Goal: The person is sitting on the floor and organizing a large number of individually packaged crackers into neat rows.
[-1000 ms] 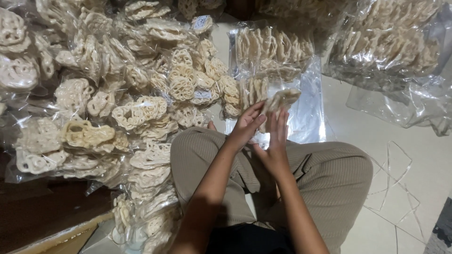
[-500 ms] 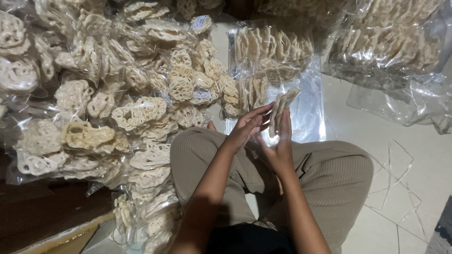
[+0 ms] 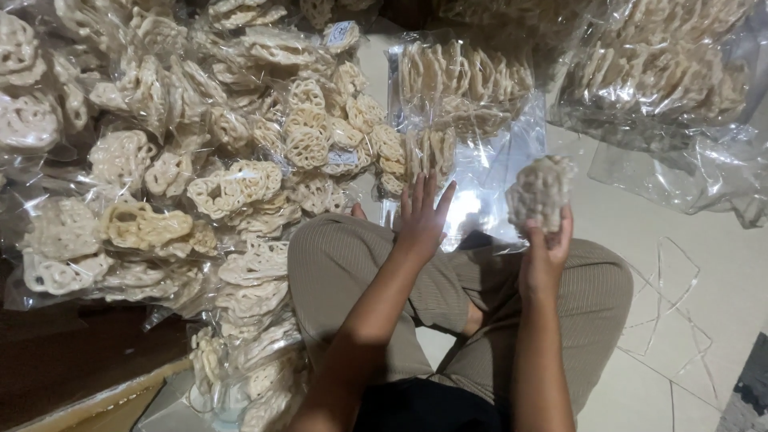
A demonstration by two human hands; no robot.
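My right hand (image 3: 546, 254) holds up a pale, lacy cracker (image 3: 540, 192) above my right knee. My left hand (image 3: 422, 214) is flat with fingers spread, reaching forward over my left knee toward a stack of clear plastic bags (image 3: 488, 188) on the floor. A clear bag of upright crackers (image 3: 464, 88) lies just beyond that hand. I sit cross-legged in khaki trousers (image 3: 344, 272).
A large heap of bagged crackers (image 3: 184, 160) fills the left side. More big plastic bags of crackers (image 3: 664, 72) lie at the upper right. Loose plastic strips (image 3: 672, 296) rest on the white tiled floor at right. A wooden board (image 3: 80, 376) is at lower left.
My hands, held together on the cracker before, have parted. The right hand carried the cracker to the right; the left hand let go and opened, reaching forward.
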